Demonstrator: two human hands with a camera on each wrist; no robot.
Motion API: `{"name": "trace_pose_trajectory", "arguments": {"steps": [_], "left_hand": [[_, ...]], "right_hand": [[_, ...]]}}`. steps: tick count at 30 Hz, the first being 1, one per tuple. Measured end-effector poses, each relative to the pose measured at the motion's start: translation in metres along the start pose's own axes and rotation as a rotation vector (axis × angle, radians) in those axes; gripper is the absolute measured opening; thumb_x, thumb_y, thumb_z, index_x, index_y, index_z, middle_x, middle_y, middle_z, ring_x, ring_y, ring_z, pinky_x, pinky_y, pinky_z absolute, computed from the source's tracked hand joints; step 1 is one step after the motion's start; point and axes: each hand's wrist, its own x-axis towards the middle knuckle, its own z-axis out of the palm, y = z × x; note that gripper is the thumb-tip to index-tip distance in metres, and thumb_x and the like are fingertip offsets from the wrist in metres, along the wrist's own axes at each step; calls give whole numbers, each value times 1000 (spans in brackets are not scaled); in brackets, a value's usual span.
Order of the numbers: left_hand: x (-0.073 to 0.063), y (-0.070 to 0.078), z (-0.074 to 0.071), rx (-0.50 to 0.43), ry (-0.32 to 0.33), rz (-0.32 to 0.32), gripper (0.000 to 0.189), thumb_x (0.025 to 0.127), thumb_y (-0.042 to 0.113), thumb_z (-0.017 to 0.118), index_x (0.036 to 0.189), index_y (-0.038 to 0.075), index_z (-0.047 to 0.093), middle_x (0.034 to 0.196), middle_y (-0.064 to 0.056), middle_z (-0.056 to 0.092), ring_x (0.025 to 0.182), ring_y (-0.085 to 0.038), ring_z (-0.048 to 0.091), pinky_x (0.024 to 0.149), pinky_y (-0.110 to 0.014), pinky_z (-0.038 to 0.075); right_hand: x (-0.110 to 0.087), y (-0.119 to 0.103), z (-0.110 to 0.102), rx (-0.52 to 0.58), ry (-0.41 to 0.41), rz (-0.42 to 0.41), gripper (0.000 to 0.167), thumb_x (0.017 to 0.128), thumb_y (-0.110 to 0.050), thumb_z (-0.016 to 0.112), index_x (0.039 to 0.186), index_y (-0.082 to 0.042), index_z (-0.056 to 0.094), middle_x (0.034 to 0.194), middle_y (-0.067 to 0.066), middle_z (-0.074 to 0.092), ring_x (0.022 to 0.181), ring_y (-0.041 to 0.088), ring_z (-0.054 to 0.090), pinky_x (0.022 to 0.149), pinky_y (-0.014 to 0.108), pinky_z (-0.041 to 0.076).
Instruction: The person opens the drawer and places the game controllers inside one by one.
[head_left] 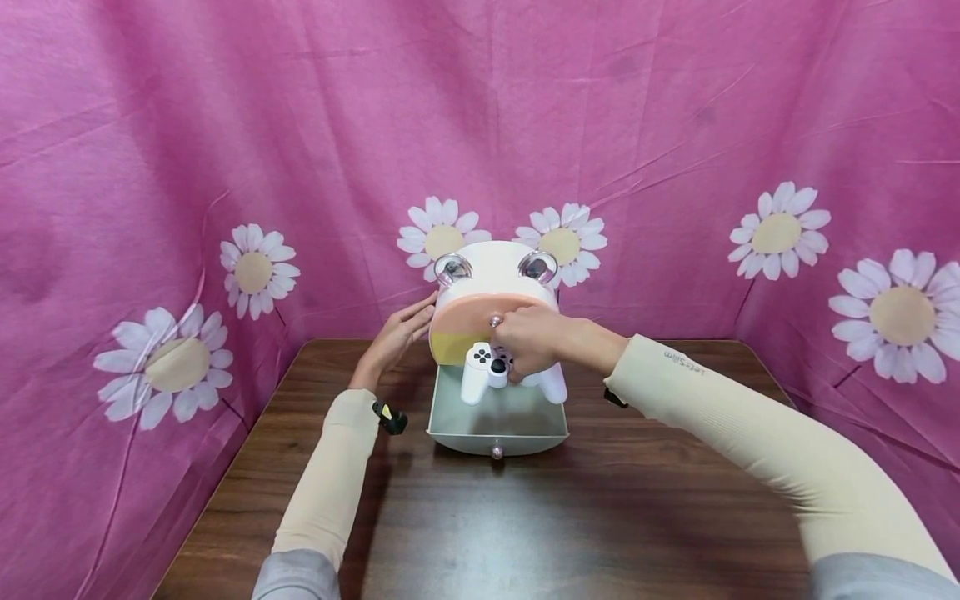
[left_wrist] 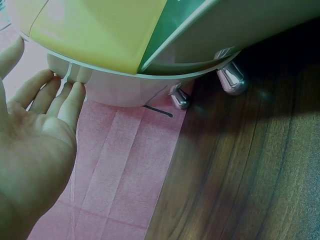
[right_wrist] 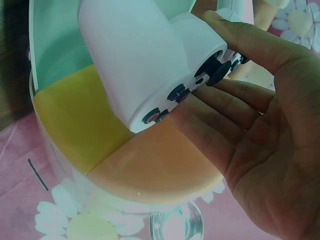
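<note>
A white game controller [head_left: 474,385] with dark buttons and sticks is held by my right hand [head_left: 531,337], thumb on one side and fingers on the other in the right wrist view [right_wrist: 270,115]. It hangs above the pulled-out green drawer [head_left: 497,423] of a small rounded storage box [head_left: 495,271]. The box has an orange drawer front [head_left: 461,312] and a yellow one [head_left: 448,348] above the green one. My left hand [head_left: 401,337] rests its fairly straight fingertips against the left side of the box, seen in the left wrist view [left_wrist: 40,135].
The box stands on silver feet [left_wrist: 232,79] on a dark wooden table [head_left: 480,525]. Two shiny round eye-like pieces [head_left: 453,268] sit on its top. A pink curtain [head_left: 360,125] with daisies surrounds the table's back and sides.
</note>
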Motion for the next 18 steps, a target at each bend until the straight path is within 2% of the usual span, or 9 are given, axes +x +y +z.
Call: {"name": "trace_pose_trajectory", "arguments": {"steps": [4, 8, 18], "left_hand": [[-1, 0, 0, -2, 0, -3, 57, 113, 22, 57, 164, 5, 39, 175, -3, 34, 160, -24, 36, 128, -30, 39], [-1, 0, 0, -6, -6, 1, 57, 113, 21, 57, 164, 5, 39, 175, -4, 34, 160, -23, 36, 128, -29, 39], [0, -2, -1, 6, -10, 13, 57, 113, 24, 56, 164, 5, 38, 175, -4, 33, 160, -26, 35, 130, -32, 37]], "right_hand": [[5, -3, 5, 28, -26, 25, 26, 74, -34, 94, 87, -19, 76, 88, -2, 64, 73, 16, 60, 70, 36, 57], [10, -6, 14, 25, -48, 8, 25, 74, -33, 94, 84, -19, 75, 81, -4, 66, 72, 16, 58, 72, 38, 59], [27, -12, 37, 25, -111, -11, 32, 73, -28, 92, 70, -22, 61, 71, -8, 57, 68, 13, 53, 64, 33, 55]]}}
